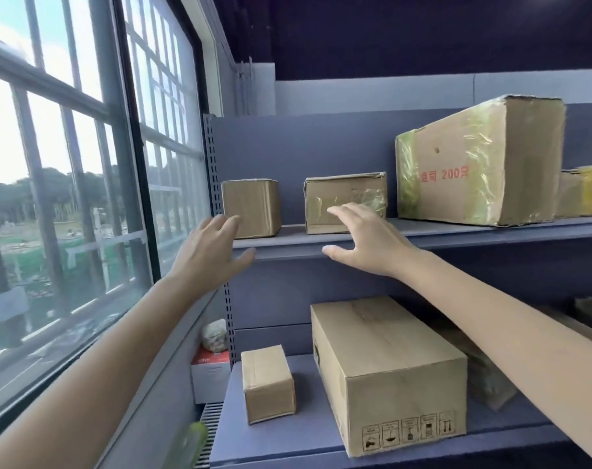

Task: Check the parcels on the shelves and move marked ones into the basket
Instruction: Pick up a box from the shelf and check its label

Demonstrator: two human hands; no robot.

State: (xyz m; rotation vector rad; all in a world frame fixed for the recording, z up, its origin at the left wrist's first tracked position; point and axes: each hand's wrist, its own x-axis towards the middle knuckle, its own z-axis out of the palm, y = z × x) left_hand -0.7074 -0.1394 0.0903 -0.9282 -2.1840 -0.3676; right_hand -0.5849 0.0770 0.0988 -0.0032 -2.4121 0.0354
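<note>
Parcels sit on two shelves ahead of me, and both my hands are raised toward the upper shelf (457,231) with nothing held. My left hand (213,245), at centre left of the frame, has its fingers spread and loose, fingertips near the lower left corner of the small box (252,206); whether they touch it I cannot tell. My right hand (365,238), at centre, is likewise spread, fingers reaching across the front of the taped box (347,194), thumb down by the shelf edge. Neither grip is pinching or pressing anything that I can make out.

Further right on the same shelf stands the big box (484,164) with red print, and a yellow-taped parcel (589,194) beside it at the frame's right edge. On the lower shelf (288,445) are a little carton (267,384) and a long carton (389,374). No basket is in view, and no mark shows on the faces turned to me.

I judge the step to be checking a top-shelf parcel. To do it well, I should settle on one box, take it with a hand on each side, draw it clear of the shelf lip without nudging its neighbour, then turn it to see every face before deciding. The glossy tape may be slippery, so I'd hold cardboard.
</note>
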